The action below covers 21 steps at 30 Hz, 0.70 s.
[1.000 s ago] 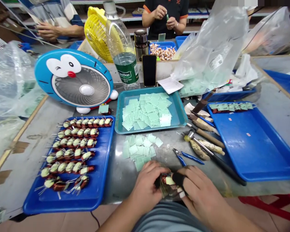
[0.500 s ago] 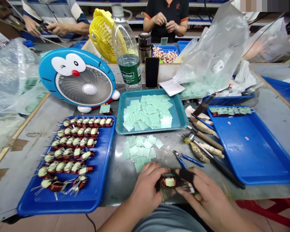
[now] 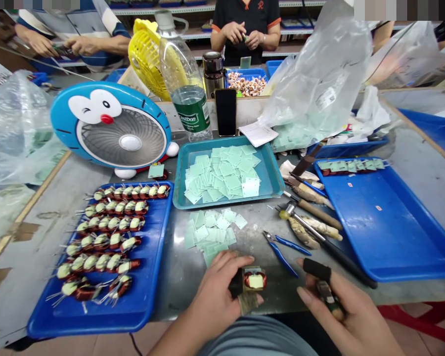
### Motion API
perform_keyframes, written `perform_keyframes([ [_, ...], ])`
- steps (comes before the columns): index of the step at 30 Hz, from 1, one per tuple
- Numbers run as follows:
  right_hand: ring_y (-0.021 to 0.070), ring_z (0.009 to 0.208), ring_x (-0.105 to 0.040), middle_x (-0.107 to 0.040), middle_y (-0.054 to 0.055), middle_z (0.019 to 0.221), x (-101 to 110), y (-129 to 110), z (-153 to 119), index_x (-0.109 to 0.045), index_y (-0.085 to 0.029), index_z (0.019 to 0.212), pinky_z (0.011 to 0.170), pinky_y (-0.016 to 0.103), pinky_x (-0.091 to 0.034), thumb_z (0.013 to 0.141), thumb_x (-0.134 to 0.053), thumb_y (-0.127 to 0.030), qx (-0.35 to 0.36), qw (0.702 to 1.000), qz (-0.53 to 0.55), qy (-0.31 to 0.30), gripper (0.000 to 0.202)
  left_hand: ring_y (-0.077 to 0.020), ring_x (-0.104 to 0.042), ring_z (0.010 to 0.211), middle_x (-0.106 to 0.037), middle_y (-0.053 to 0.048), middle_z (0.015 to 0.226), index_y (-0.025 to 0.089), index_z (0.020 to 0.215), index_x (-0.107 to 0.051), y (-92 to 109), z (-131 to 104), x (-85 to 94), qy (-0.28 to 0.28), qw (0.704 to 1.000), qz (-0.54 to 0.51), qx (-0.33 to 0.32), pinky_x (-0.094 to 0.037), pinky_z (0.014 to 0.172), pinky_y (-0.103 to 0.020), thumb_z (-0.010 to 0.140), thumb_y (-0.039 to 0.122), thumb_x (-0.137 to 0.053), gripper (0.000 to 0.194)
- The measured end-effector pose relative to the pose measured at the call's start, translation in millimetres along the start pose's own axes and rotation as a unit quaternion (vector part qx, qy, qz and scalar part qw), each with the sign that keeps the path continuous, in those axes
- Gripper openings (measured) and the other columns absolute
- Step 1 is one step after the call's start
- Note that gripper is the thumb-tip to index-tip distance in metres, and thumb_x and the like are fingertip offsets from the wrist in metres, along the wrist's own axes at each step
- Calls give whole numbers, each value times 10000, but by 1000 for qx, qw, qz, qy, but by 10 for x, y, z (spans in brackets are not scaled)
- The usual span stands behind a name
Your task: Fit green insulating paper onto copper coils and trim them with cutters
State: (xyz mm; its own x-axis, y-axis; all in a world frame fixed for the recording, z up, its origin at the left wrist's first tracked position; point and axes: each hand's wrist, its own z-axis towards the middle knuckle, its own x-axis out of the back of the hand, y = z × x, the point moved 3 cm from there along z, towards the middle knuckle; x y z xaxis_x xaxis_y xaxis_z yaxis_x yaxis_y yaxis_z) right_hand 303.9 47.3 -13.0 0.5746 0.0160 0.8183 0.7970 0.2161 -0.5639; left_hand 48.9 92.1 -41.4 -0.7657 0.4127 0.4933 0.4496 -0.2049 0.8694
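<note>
My left hand (image 3: 220, 287) grips a copper-wound coil (image 3: 255, 281) with a pale yellow face, held above the table's near edge. Dark wraps cover parts of its fingers. To the right, my right hand (image 3: 341, 301) is closed around a small metal tool (image 3: 327, 292) with a dark green part; its kind is partly hidden by the fingers. A black sleeve covers one finger. The tool is apart from the coil. Just beyond my left hand lie loose pale green square plates (image 3: 213, 230). Blue-handled cutters (image 3: 282, 247) rest on the table between and beyond my hands.
Rows of coils stand in a blue tray (image 3: 133, 316) at left. A teal tray (image 3: 274, 185) holds more plates. A hammer (image 3: 319, 237) and other tools lie beside the right blue tray (image 3: 400, 232). A fan (image 3: 111, 128) and a bottle (image 3: 189, 99) stand behind. Two co-workers sit opposite.
My right hand has moved right with the metal tool, away from the coil. My left hand still grips the coil, nearly in place. The whole view has shifted slightly.
</note>
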Motion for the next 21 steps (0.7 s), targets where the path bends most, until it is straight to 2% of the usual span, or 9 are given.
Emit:
perform_keyframes([
  [5, 2, 862, -669, -675, 22, 1035, 4, 28, -8, -589, -175, 1274, 782, -1, -538, 969, -594, -379, 0, 1000, 25, 11, 367, -269, -600, 1090, -659, -84, 1164, 268, 1287, -601, 20, -18, 5, 2, 1000, 14, 1, -499, 945, -422, 797, 414, -839, 563],
  [10, 12, 930, -686, -675, 23, 1093, -33, 51, -57, -589, -187, 1297, 830, 1, -547, 957, -609, -405, -19, 999, 34, 14, 404, -255, -609, 1016, -670, -76, 1102, 249, 1234, -603, 115, 12, 24, 18, 1000, 4, -11, -498, 905, -399, 776, 431, -852, 552],
  [16, 26, 925, -689, -673, 44, 1096, -38, 102, -123, -608, -160, 1297, 811, 20, -556, 955, -603, -400, -20, 999, 29, -10, 418, -202, -572, 840, -646, -40, 896, 216, 1012, -631, 196, 70, 30, 34, 998, -8, -59, -438, 803, -340, 847, 361, -787, 269],
  [21, 13, 910, -686, -681, 20, 1068, -19, 56, -99, -628, -177, 1273, 806, 12, -550, 946, -617, -398, -20, 999, 33, 0, 395, -186, -546, 811, -610, -26, 851, 206, 962, -641, 192, 105, 31, 50, 996, 9, -70, -419, 787, -316, 835, 367, -806, 263],
])
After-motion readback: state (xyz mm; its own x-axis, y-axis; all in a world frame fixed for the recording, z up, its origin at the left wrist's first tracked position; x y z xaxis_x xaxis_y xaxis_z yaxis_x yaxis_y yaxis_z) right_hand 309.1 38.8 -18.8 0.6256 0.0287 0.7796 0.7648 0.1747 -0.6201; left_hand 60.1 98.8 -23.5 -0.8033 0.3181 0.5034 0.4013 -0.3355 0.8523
